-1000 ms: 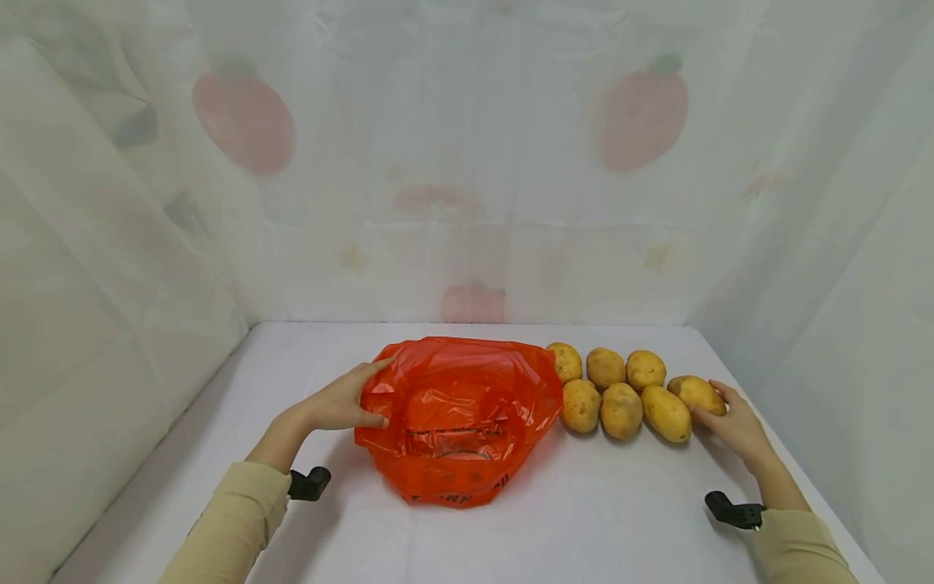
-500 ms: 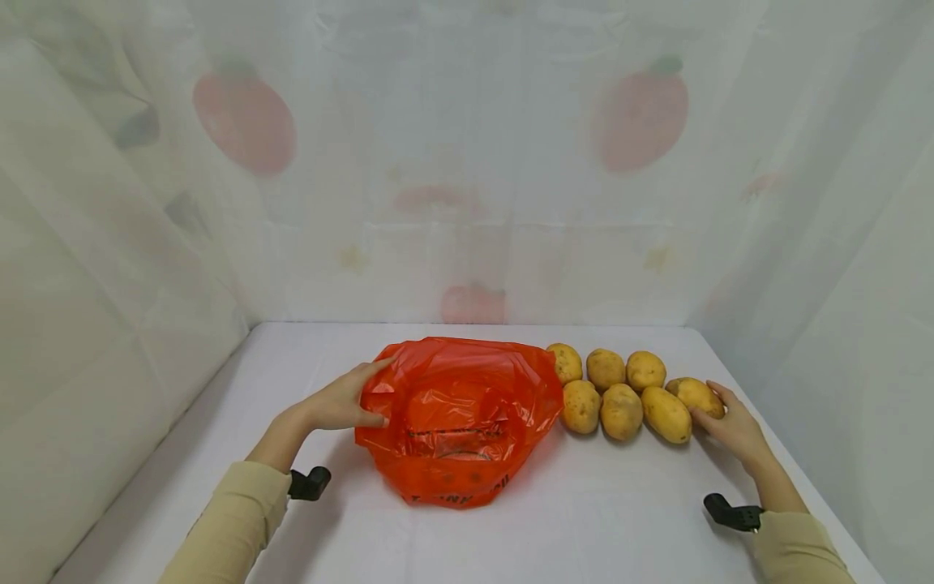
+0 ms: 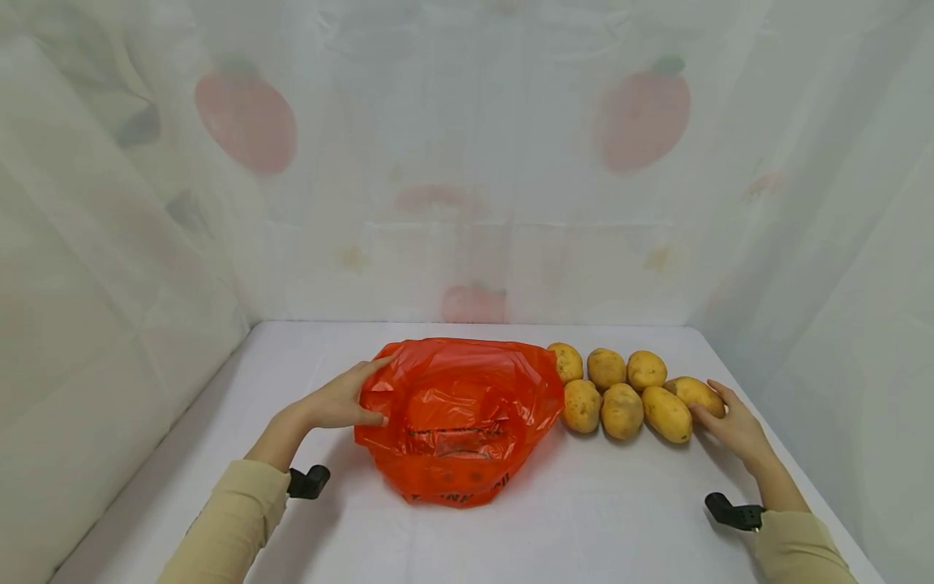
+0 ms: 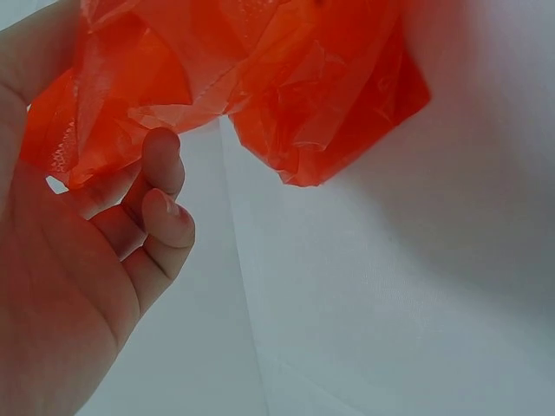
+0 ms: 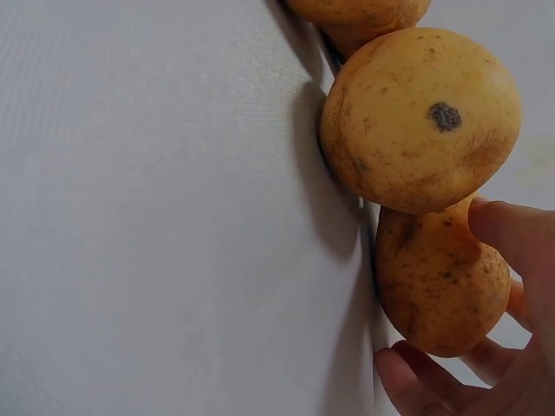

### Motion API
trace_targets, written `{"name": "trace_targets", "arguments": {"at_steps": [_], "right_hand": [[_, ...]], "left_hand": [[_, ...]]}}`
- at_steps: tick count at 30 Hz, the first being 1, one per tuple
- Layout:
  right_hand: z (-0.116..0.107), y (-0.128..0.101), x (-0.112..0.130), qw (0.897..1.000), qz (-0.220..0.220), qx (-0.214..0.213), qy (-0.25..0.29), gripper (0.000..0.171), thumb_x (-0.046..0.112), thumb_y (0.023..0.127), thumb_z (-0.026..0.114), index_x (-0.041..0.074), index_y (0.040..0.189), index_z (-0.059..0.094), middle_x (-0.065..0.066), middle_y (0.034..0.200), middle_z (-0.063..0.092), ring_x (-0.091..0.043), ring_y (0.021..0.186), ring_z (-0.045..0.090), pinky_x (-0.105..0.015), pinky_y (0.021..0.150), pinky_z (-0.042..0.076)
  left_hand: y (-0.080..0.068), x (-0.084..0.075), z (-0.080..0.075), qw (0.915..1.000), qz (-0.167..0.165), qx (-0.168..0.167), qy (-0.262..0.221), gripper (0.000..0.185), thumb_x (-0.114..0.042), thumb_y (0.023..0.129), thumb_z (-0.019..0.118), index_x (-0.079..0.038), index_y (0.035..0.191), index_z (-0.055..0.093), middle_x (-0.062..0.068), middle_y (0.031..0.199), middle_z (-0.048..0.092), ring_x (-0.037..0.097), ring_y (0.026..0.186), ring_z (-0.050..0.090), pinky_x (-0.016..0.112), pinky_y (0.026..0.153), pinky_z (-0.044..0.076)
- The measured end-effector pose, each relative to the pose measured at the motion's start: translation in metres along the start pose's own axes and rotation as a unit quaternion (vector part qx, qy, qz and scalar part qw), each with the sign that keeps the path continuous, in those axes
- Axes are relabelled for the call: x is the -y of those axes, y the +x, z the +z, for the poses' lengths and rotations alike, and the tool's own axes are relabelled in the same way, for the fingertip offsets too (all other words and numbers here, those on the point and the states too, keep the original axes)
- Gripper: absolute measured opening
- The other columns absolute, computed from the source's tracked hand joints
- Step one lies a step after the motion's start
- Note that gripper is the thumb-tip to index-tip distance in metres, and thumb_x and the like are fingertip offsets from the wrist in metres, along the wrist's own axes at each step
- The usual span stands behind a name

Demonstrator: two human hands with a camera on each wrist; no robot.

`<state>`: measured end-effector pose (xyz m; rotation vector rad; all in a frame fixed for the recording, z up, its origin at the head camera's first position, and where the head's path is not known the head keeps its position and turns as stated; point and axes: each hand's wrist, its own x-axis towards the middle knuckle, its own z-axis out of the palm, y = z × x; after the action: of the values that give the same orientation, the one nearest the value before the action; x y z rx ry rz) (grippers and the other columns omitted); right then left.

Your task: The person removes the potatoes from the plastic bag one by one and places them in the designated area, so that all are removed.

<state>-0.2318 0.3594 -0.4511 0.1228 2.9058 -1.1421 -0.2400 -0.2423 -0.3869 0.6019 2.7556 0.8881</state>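
An orange plastic bag (image 3: 460,418) lies open-mouthed in the middle of the white table (image 3: 606,519). My left hand (image 3: 339,401) grips the bag's left rim, thumb in front and fingers over the top. In the left wrist view the curled fingers (image 4: 160,195) pinch the crumpled bag edge (image 4: 286,78). Several yellow potatoes lie in a cluster right of the bag. My right hand (image 3: 733,423) curls round the rightmost potato (image 3: 695,391), which rests on the table. The right wrist view shows thumb and fingers (image 5: 512,347) wrapped about that potato (image 5: 438,277), which touches its neighbour (image 5: 421,117).
White cloth walls printed with red fruit close in the table at the back and both sides. The other potatoes (image 3: 606,369) sit between the bag and my right hand. Black wrist mounts (image 3: 308,483) (image 3: 733,513) show at both sleeves.
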Motion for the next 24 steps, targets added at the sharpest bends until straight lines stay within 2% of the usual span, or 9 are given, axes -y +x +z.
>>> {"name": "trace_targets", "arguments": {"at_steps": [11, 18, 24], "right_hand": [[-0.003, -0.002, 0.004, 1.000, -0.016, -0.012, 0.005, 0.077, 0.041, 0.094, 0.044, -0.009, 0.142, 0.010, -0.042, 0.136, 0.020, -0.058, 0.123, 0.021, -0.067, 0.096, 0.023], [-0.007, -0.004, 0.010, 0.997, -0.060, -0.052, -0.008, 0.064, 0.032, 0.096, 0.043, -0.014, 0.137, 0.024, -0.044, 0.131, 0.028, -0.061, 0.113, 0.033, -0.066, 0.089, 0.034], [-0.008, -0.004, 0.016, 0.993, -0.084, -0.080, -0.022, 0.057, 0.028, 0.096, 0.045, -0.014, 0.132, 0.033, -0.042, 0.128, 0.034, -0.059, 0.111, 0.036, -0.066, 0.087, 0.034]], "left_hand": [[0.000, 0.002, 0.000, 1.0000, -0.002, 0.000, -0.004, 0.089, -0.032, 0.074, 0.075, -0.016, 0.146, 0.025, 0.012, 0.134, 0.039, 0.029, 0.116, 0.042, 0.046, 0.090, 0.046], [0.000, 0.003, -0.001, 1.0000, -0.001, -0.006, -0.004, 0.085, -0.042, 0.079, 0.069, -0.018, 0.146, 0.024, 0.011, 0.133, 0.039, 0.029, 0.117, 0.043, 0.050, 0.093, 0.043], [0.000, 0.002, -0.001, 0.9999, 0.009, -0.007, -0.003, 0.083, -0.042, 0.081, 0.067, -0.017, 0.146, 0.024, 0.011, 0.133, 0.039, 0.029, 0.118, 0.042, 0.051, 0.093, 0.042]]}}
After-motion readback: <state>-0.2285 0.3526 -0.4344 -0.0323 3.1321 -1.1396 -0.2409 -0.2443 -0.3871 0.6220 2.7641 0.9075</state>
